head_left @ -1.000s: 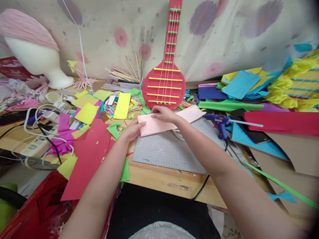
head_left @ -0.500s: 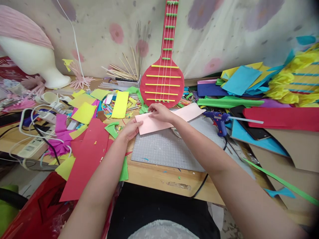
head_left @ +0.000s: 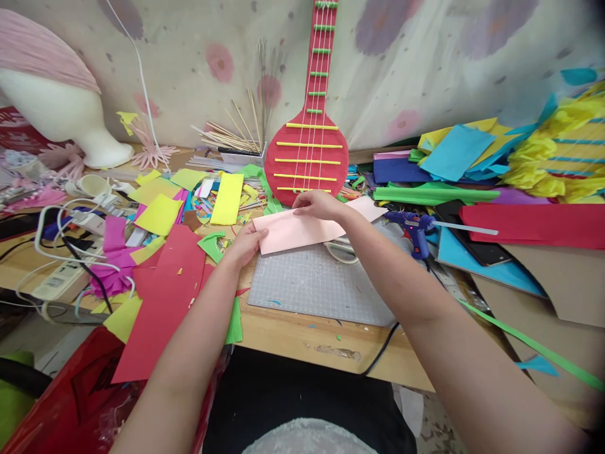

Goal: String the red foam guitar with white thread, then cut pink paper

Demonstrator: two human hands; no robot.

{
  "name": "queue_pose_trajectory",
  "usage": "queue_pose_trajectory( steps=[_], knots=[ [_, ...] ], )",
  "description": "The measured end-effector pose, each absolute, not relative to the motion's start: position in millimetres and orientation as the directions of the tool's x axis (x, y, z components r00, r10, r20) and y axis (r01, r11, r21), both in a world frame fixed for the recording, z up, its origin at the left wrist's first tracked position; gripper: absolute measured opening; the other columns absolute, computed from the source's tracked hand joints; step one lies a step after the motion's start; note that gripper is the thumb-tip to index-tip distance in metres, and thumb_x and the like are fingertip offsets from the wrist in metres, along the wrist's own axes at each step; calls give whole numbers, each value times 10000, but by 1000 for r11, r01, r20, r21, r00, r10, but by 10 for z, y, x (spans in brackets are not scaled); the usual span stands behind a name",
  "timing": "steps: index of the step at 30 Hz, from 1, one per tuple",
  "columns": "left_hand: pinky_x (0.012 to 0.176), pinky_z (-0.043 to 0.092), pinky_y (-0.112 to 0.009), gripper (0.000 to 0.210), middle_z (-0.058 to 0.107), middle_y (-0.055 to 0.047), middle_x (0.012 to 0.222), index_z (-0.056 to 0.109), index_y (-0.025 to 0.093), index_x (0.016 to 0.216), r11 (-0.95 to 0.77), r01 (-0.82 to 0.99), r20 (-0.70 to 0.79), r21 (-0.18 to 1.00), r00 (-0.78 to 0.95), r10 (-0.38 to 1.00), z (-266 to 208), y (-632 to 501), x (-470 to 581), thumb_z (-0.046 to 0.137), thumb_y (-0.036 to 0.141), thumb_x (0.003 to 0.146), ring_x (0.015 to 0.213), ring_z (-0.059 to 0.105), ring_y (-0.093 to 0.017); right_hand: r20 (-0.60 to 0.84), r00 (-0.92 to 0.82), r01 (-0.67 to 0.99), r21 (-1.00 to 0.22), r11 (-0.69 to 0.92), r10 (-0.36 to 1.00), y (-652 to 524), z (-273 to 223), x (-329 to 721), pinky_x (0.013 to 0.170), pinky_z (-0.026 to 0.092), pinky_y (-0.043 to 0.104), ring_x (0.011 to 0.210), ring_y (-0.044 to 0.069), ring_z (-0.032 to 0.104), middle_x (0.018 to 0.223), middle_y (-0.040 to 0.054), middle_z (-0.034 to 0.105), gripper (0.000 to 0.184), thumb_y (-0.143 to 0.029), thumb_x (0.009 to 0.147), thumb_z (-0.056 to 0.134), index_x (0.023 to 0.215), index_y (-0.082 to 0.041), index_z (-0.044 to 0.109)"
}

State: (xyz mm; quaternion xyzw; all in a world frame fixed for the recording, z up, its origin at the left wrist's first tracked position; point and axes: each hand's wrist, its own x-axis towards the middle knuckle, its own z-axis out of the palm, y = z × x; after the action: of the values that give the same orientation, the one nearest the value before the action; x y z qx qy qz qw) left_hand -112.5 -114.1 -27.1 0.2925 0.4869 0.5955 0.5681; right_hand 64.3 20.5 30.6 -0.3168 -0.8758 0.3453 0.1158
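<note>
Over mat (head_left: 307, 284), pink paper (head_left: 290, 234), left hand (head_left: 246, 244) pinching end, right hand (head_left: 322, 207) atop, grip unclear.

I've room over the lower-centre mat (head_left: 307, 287), below the pink paper (head_left: 290, 235); a glue gun (head_left: 416, 234) blocks centre right.

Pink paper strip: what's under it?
The gray cutting mat extends beneath the pink paper strip; a pale loop, possibly a scissors handle, shows past its lower edge. Anything else beneath is covered.
</note>
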Motion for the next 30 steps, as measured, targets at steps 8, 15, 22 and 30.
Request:
queue_pose_trajectory(
  steps=[8,15,22,30],
  knots=[
    [918,492,-414,397,725,-117,994,654,104,1029,129,-391,-215,911,-186,959,-292,-1141,-1143,680,102,632,1024,644,-267,-25,-793,480,-641,599,609,241,315,670,713,420,273,842,175,610,934,46,702,126,-224,764,620,860,-186,692],
    [913,493,-397,368,727,-118,981,657,101,988,138,-383,-213,913,-161,964,-290,-1141,-1160,698,116,622,1024,644,-264,-44,-795,499,-613,612,605,260,340,690,719,414,278,843,179,613,904,32,708,116,-212,755,619,828,-199,708],
    [906,498,-386,328,731,-106,975,670,113,962,147,-395,-232,907,-175,957,-278,-1143,-1165,677,106,634,1018,647,-256,-15,-808,466,-629,622,589,297,314,659,707,408,271,823,173,612,884,26,706,115,-231,749,617,812,-202,709],
    [945,482,-412,388,720,-125,1012,652,102,1041,158,-404,-241,901,-162,957,-285,-1144,-1165,662,93,653,1050,637,-264,-5,-814,470,-592,654,581,334,286,643,695,396,260,806,167,597,849,18,696,120,-248,748,603,789,-198,705]
  ],
)
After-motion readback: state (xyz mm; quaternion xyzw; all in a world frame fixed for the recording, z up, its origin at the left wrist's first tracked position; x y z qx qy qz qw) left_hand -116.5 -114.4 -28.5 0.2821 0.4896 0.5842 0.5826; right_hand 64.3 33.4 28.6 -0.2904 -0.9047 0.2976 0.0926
